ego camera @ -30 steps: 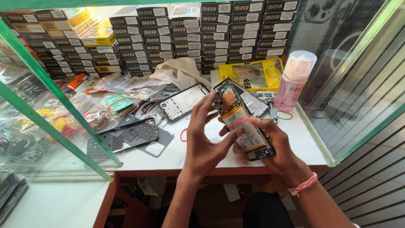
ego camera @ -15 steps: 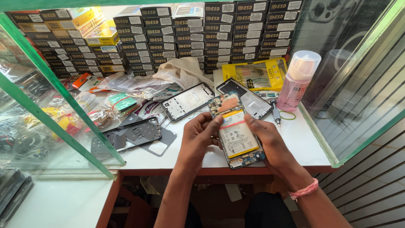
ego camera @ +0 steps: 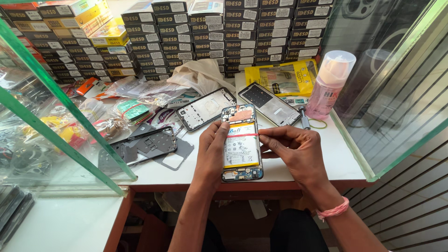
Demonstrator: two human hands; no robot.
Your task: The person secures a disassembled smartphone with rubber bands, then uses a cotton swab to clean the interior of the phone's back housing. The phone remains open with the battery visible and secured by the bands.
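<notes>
The opened phone (ego camera: 241, 143) now lies lower and flatter over the table (ego camera: 298, 163) than before. The left hand (ego camera: 211, 148) grips its edge; the right hand (ego camera: 294, 148) pinches its red strip (ego camera: 242, 135).

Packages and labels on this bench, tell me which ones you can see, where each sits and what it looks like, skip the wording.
Stacked boxes: back of the table, flat dark cartons with pale end labels.
Yellow packet: back right, flat, with a clear window.
Pink bottle: right, translucent cap, printed front.
Battery label: white, on the opened phone held between left hand and right hand.
</notes>
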